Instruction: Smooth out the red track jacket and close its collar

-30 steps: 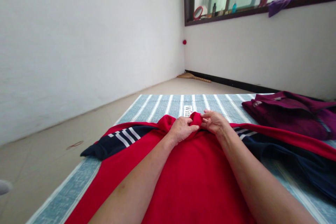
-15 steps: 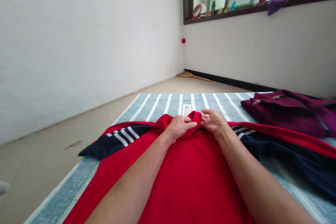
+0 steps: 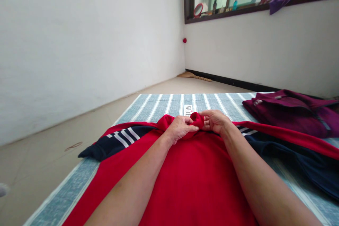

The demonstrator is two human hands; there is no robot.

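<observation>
A red jacket (image 3: 196,176) with navy sleeve panels and white stripes lies spread out, its sleeves stretched to both sides. My left hand (image 3: 180,128) is closed on the bunched collar at the jacket's far end, thumb and fingers pinching the red cloth. From the other side, my right hand (image 3: 215,122) has its thumb and fingers around the right edge of the same collar fold. The fingertips of both hands are partly hidden by the cloth.
Under the jacket is a blue-and-white striped cover (image 3: 156,107). A folded purple garment (image 3: 291,113) lies at the right. Beyond the far edge, a broom (image 3: 194,76) rests on the tiled floor (image 3: 50,162). Bottles and a round mirror (image 3: 198,10) stand on the windowsill.
My right hand has moved slightly left, and its thumb and fingers have closed onto the collar. The left hand keeps its pinch in nearly the same place.
</observation>
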